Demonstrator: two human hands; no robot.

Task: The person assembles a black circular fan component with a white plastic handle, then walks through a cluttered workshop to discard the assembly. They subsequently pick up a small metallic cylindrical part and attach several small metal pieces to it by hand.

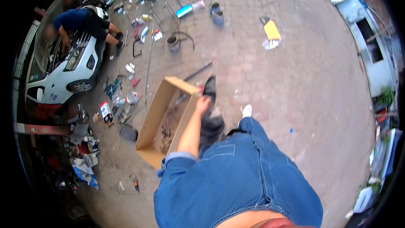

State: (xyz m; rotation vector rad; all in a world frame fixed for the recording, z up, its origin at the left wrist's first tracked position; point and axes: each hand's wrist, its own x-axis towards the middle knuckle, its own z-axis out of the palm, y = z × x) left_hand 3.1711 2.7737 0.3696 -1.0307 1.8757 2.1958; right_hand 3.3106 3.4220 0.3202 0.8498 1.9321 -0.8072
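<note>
My left hand [203, 104] is closed at the near right corner of an open cardboard box [145, 147], apparently gripping its rim. The box is long and tilted, and small dark bits and a greyish piece show inside it. Whether its base touches the ground I cannot tell. Just past the hand is a black shoe [209, 88], with dark cloth below it in the picture. A white shoe [247, 110] shows further right, below the hem of my blue denim shirt. My right hand is out of the picture.
On the left a person [75, 20] leans into the open bonnet of a white vehicle [63, 74]. Litter, hoses and tools lie across the paving there. Metal buckets [173, 43] and a yellow sheet [271, 30] are ahead. A pale metal structure [366, 42] lines the right side.
</note>
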